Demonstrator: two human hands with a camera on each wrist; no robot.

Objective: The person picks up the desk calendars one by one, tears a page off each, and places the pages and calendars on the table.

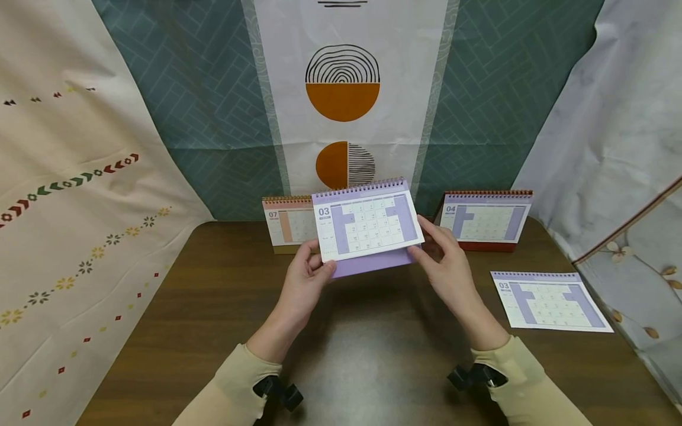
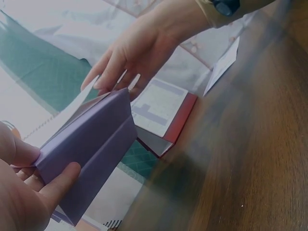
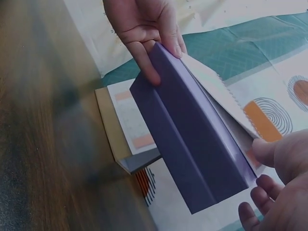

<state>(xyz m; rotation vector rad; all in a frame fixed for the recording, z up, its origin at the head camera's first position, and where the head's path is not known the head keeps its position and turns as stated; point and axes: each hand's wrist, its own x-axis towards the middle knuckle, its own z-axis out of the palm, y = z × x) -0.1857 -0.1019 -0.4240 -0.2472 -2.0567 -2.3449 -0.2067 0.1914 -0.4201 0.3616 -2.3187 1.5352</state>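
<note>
A purple desk calendar [image 1: 367, 222] with a spiral top shows its 03 page, held up off the table and slightly tilted. My left hand [image 1: 306, 278] grips its lower left corner, thumb in front. In the left wrist view, fingers of this hand lie against the purple stand [image 2: 91, 149]. At the other end my right hand [image 1: 450, 269] pinches the right edge of the white page [image 3: 216, 86] between thumb and fingers. That page stands a little away from the stand in the right wrist view.
Behind on the left is a 07 desk calendar [image 1: 290, 222] with a tan base, partly hidden. A 04 desk calendar [image 1: 482, 223] with a red base stands back right. A loose 03 calendar sheet [image 1: 554, 302] lies flat on the brown table [image 1: 213, 319] at right. Cloth hangings [image 1: 490, 106] enclose the table.
</note>
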